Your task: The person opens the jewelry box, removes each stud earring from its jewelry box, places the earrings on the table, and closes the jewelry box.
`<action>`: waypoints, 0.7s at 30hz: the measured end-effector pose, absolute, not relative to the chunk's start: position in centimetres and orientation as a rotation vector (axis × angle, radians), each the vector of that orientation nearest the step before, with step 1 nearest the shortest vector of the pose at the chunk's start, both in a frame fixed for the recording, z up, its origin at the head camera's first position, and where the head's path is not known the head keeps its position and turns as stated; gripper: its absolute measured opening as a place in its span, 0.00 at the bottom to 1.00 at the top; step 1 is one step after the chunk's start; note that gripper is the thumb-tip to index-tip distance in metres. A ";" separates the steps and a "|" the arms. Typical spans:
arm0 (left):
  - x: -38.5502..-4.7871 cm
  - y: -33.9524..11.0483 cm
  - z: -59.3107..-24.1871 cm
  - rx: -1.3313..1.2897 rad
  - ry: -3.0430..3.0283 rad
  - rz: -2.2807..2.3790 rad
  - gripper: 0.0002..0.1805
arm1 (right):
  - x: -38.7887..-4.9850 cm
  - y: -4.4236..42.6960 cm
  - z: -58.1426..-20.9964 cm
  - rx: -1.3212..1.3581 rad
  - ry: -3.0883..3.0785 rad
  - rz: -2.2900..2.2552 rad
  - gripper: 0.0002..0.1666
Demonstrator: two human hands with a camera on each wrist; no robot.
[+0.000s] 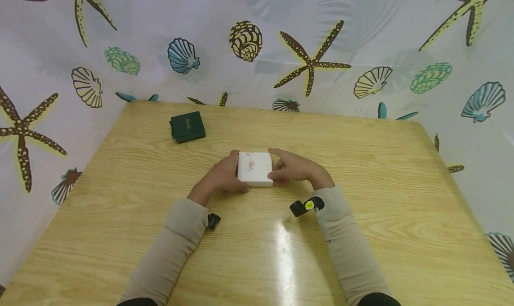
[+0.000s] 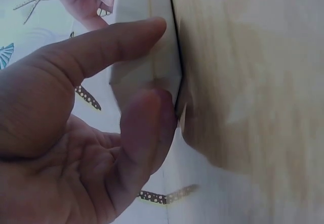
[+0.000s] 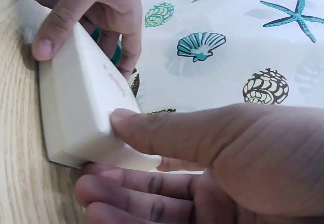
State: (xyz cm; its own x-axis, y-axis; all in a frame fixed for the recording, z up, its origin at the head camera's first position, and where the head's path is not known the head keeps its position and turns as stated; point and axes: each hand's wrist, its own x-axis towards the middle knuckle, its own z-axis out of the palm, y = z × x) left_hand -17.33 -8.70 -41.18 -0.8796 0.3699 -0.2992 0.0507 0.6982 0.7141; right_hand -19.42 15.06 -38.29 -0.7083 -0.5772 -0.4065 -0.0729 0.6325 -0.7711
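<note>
A small white box (image 1: 254, 168) with a pink print on its lid lies on the wooden table, between both hands. The left hand (image 1: 225, 172) grips its left end, thumb along the near side and fingers toward the far side. At the opposite end the right hand (image 1: 295, 165) holds the box, thumb at the near right corner and index finger at the far right corner. In the right wrist view, the right thumb presses the lid edge of the white box (image 3: 76, 102), with other fingers low against its side. A seam runs along the side of the box (image 2: 147, 72) in the left wrist view.
A dark green box-like item (image 1: 188, 126) with gold lettering lies at the back left of the table (image 1: 381, 172). Behind and beside the table hangs a white cloth (image 1: 225, 83) printed with shells and starfish. Each wrist carries a small black camera.
</note>
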 end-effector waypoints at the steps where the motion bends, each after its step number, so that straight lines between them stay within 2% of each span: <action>1: -17.1 -8.5 -41.2 0.314 2.483 1.029 0.54 | -19.3 15.2 -38.3 -0.519 2.204 -0.984 0.50; 8: -16.4 -7.8 -40.8 0.259 2.456 1.020 0.57 | -18.8 15.7 -37.8 -0.577 2.217 -0.889 0.51; 17: -16.6 -9.1 -41.2 0.284 2.412 0.993 0.65 | -17.8 15.0 -36.2 -0.476 2.448 -0.591 0.56; 21: -16.9 -9.4 -41.0 0.286 2.369 0.983 0.64 | -17.6 14.7 -36.2 -0.567 2.524 -0.582 0.57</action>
State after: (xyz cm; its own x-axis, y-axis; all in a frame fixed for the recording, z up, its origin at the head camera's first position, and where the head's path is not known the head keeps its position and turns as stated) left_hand -16.94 -9.37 -41.02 -0.8241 0.3906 -0.4102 -0.0146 0.7093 0.7048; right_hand -17.58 14.66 -36.22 -0.7964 -0.4865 -0.3594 -0.2801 0.8233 -0.4937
